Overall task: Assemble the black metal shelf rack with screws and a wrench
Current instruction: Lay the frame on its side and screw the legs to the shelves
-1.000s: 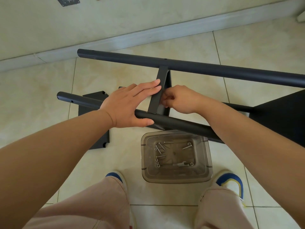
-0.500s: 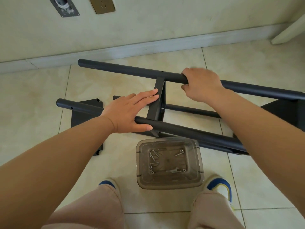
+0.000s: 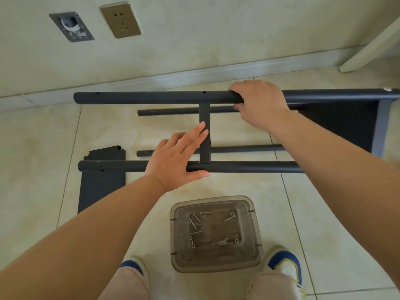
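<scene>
The black metal rack lies on its side over the tiled floor. Its near tube (image 3: 249, 167) and far tube (image 3: 151, 97) are joined by a flat crossbar (image 3: 204, 118). My left hand (image 3: 177, 156) rests flat on the near tube, fingers straight and touching the crossbar, thumb under the tube. My right hand (image 3: 259, 105) grips the far tube just right of the crossbar. A black shelf panel (image 3: 337, 122) is fixed at the right end. Two thinner tubes (image 3: 173, 111) lie lower, behind. Several screws (image 3: 195, 219) and a small wrench (image 3: 221, 242) lie in a clear plastic tub (image 3: 255, 232).
A loose black shelf panel (image 3: 101, 185) lies on the floor at the left under the near tube. The wall with a skirting board (image 3: 173, 76) and a socket (image 3: 120, 20) runs behind the rack. My shoes (image 3: 285, 265) flank the tub. A white furniture leg (image 3: 368, 48) stands far right.
My right hand left the crossbar and took hold of the far tube. The rack has turned so that both tubes run level, and the view has tilted up toward the wall.
</scene>
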